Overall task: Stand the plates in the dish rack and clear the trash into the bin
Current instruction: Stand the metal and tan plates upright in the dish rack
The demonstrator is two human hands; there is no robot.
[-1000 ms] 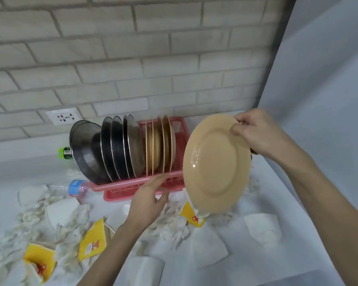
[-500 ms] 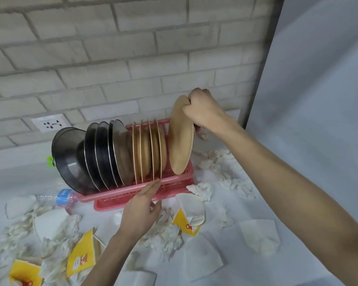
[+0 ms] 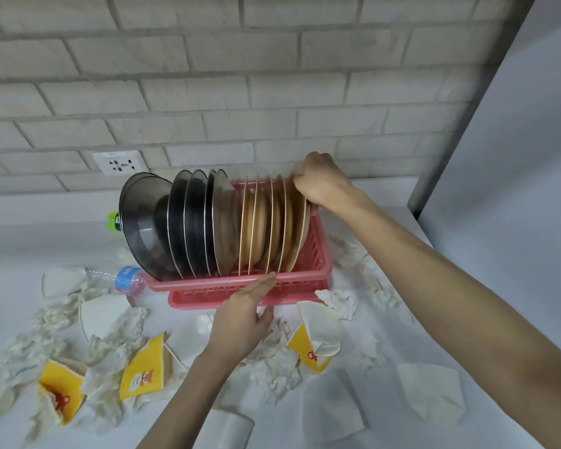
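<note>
- Status: seating rightmost tan plate on edge at the right end of the dish rack, just beside the other tan plates.
- Clamping right grip on that plate's top rim, fingers curled over it.
- Resting left grip against the rack's front rim, fingers straight and together, holding nothing; judging this as steadying the rack.
- Logging dark plates as filling the rack's left half, upright with a slight lean.
- Finding no loose plates on the counter; judging the plate step as nearly done, pending release of the last one.
- Marking the trash step as not yet begun.
- Listing trash lying on the counter in front of and beside the rack: crumpled tissues, yellow paper cups, flattened white papers, a plastic bottle touching the rack's left end.
- Seeing no bin in view; leaving its location open.
</note>
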